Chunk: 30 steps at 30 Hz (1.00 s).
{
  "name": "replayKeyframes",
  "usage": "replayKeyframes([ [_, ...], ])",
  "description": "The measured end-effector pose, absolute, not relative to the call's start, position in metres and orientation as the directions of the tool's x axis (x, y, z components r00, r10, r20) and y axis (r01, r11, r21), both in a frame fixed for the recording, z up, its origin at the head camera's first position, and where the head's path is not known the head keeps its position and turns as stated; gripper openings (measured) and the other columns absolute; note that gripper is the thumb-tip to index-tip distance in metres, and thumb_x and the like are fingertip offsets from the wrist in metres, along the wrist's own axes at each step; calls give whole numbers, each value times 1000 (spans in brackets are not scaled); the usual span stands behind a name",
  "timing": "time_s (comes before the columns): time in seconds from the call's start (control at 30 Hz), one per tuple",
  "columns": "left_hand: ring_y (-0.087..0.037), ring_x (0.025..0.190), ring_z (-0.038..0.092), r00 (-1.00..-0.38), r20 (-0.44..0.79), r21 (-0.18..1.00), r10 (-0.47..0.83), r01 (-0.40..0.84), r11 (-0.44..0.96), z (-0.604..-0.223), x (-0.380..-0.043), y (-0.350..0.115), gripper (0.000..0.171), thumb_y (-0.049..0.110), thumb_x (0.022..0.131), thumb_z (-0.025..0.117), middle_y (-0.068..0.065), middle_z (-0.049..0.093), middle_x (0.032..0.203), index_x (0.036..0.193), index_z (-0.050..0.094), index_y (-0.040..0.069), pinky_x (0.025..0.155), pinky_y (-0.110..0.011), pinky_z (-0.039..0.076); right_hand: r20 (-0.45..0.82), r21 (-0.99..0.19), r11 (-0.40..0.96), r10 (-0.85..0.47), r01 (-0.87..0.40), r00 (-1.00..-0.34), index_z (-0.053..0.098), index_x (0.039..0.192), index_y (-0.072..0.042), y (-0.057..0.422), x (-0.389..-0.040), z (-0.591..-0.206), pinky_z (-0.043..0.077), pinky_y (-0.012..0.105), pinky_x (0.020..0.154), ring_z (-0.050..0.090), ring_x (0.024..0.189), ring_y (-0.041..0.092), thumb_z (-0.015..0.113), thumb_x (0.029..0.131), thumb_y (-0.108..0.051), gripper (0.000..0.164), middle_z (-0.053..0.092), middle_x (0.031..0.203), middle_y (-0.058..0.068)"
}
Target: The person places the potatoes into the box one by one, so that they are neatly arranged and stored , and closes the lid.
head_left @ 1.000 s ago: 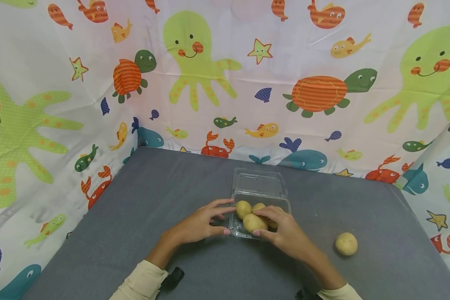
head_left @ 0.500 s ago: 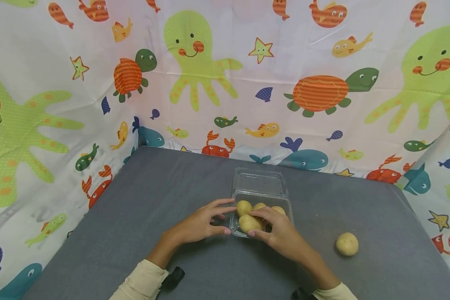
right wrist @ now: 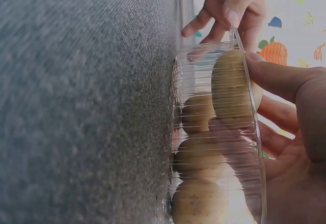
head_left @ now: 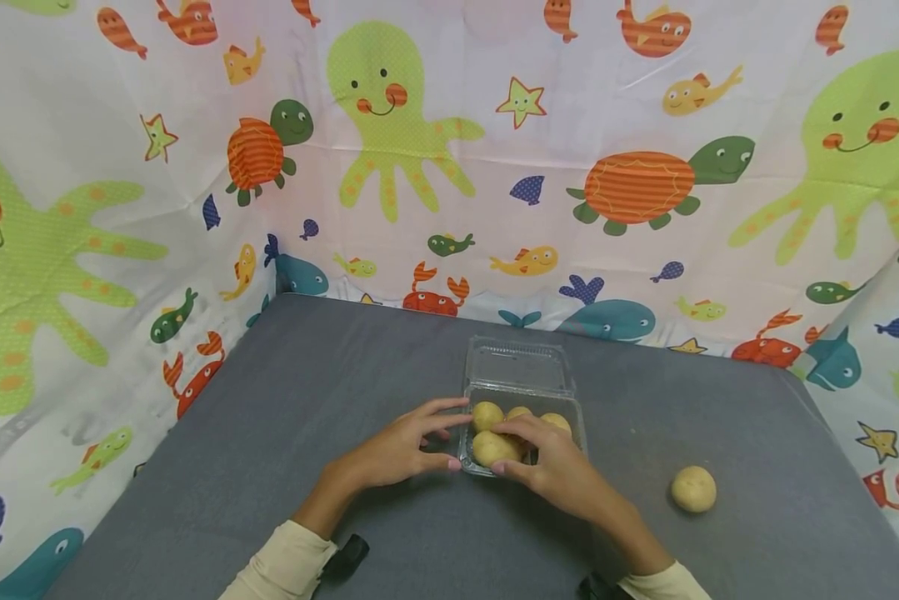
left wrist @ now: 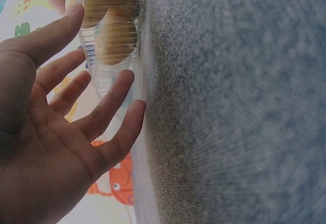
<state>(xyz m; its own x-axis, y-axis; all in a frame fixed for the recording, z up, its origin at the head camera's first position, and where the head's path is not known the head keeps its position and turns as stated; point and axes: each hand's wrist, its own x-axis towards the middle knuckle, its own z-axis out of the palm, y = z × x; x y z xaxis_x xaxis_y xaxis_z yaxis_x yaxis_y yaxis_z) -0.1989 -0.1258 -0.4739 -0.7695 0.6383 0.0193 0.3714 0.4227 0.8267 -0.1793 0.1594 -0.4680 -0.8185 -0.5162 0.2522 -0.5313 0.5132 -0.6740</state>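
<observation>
A clear plastic clamshell container (head_left: 479, 472) holds several yellow potatoes, with its hinged lid (head_left: 519, 367) folded back and away. My right hand (head_left: 569, 467) reaches over the container's right side and holds the front potato (head_left: 489, 448) between thumb and fingers. Through the clear wall in the right wrist view, that potato (right wrist: 229, 84) sits higher than the others. At the container's left side is my left hand (head_left: 400, 448), its fingers spread and fingertips at the edge. The left wrist view shows its palm (left wrist: 56, 152) holding nothing.
One loose potato (head_left: 693, 489) lies on the grey table (head_left: 329, 358) to the right of the container. A curtain (head_left: 479, 242) printed with sea animals hangs along the back and both sides.
My right hand has shifted the front potato leftward inside the container, uncovering the potato at the right. My left hand and the loose potato have stayed put.
</observation>
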Motion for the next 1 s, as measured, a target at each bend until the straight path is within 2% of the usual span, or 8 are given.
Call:
replayKeyframes([
  [0.4,-25,130,65,-767,25,829,641,374,415,-474,-199,-125,66,34,99,78,7,32,171,158,52,19,106,-52,53,233,-692,484,-553,-536,-800,72,133,-10,155,-180,-464,58,34,81,60,92,8,84,93,-18,43,65,117,-4],
  [0.63,-26,130,65,-761,37,827,648,387,407,-476,-200,-125,67,34,99,77,2,33,172,159,52,17,105,-52,53,213,-698,493,-551,-520,-807,70,136,-8,156,-179,-464,60,38,84,63,95,9,82,96,-21,44,66,118,-3],
  [1.0,-27,131,64,-771,27,842,637,360,401,-476,-199,-126,66,34,99,78,5,33,171,158,52,18,108,-54,51,182,-695,520,-541,-496,-821,70,138,-9,158,-179,-465,60,38,83,63,93,7,80,97,-24,45,71,118,-5],
])
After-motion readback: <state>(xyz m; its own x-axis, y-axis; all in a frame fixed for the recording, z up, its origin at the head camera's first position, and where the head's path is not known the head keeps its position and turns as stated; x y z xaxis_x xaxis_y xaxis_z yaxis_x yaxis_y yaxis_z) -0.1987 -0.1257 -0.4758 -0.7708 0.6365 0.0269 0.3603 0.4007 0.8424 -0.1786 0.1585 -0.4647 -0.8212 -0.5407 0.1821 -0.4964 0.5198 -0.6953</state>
